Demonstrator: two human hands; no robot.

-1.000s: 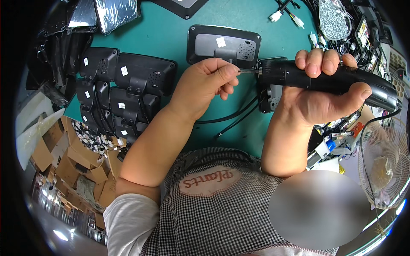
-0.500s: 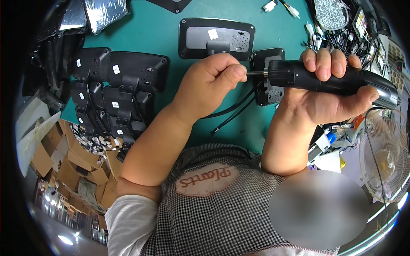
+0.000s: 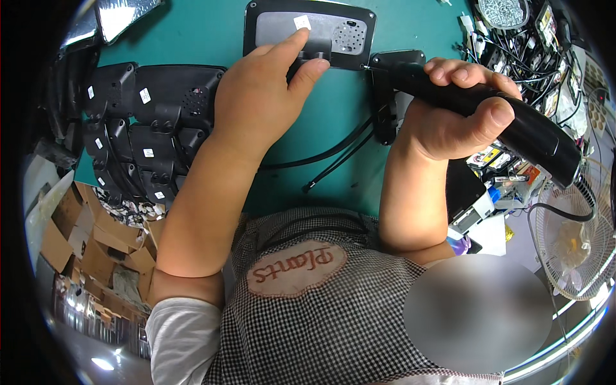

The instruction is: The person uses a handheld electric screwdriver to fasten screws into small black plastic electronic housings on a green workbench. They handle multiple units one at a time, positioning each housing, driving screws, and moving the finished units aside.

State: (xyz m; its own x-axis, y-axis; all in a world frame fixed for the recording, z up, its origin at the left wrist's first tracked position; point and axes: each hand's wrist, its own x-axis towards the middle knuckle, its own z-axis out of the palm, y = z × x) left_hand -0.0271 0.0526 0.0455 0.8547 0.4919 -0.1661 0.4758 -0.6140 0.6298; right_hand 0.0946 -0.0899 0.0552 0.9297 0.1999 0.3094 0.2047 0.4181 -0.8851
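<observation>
My left hand (image 3: 260, 96) is on a black housing (image 3: 359, 16) with a grey back panel, at the top of the view. Its index finger reaches to the white sticker (image 3: 301, 23), and its thumb lies by the raised bracket (image 3: 316, 50), between the two. The other fingers are hidden. In my right hand (image 3: 455, 122) is a black electric screwdriver (image 3: 539, 135), tilted with its cord end low at the right. Its thin bit (image 3: 369, 67) meets the housing's lower right corner; a screw there is too small to make out. Black cables (image 3: 321, 157) trail below the housing.
Similar black housings (image 3: 173, 96) are stacked at the left. Another black part (image 3: 385, 109) lies under the screwdriver. A clear tray of screws (image 3: 504, 11) and bundled wires (image 3: 532, 70) crowd the right. A fan (image 3: 574, 244) stands lower right; cardboard boxes (image 3: 96, 224) lie lower left.
My left hand has left the screwdriver bit and moved up-left onto the housing. The screwdriver has tilted and shifted left, its bit now at the housing's corner. The whole view has shifted slightly.
</observation>
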